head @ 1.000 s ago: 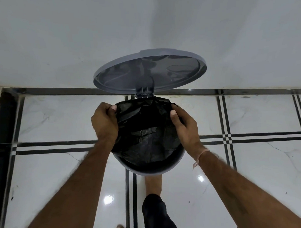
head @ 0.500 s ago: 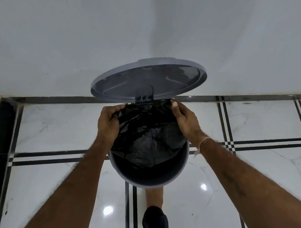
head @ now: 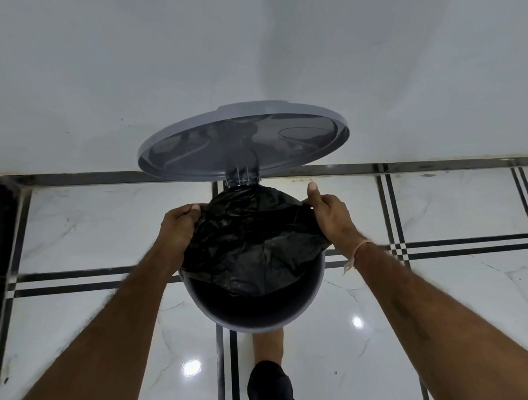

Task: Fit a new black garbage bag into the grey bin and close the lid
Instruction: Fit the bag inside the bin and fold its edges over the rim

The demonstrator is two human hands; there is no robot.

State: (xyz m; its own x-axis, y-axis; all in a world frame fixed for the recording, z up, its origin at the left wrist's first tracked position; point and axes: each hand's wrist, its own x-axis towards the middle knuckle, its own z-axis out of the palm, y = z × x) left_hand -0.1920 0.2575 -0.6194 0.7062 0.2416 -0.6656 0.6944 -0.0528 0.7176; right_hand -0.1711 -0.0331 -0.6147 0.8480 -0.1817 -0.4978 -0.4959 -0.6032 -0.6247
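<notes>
A round grey bin (head: 315, 296) stands on the tiled floor below me, its grey lid (head: 242, 140) swung up and open at the far side. A crumpled black garbage bag (head: 252, 245) lies across the bin's mouth, covering the far part of the rim; the near part of the dark inside shows bare. My left hand (head: 177, 229) grips the bag's edge at the bin's left rim. My right hand (head: 332, 217) pinches the bag's edge at the right rim, thumb raised.
A white wall (head: 251, 50) rises right behind the bin. The glossy white floor (head: 439, 298) has black stripe lines. My bare foot (head: 268, 344) rests at the bin's near base, where the pedal is hidden. A dark strip runs down the far left.
Both hands have spread apart and moved outward along the rim, stretching the bag wider over the far side of the bin. The lid stays open.
</notes>
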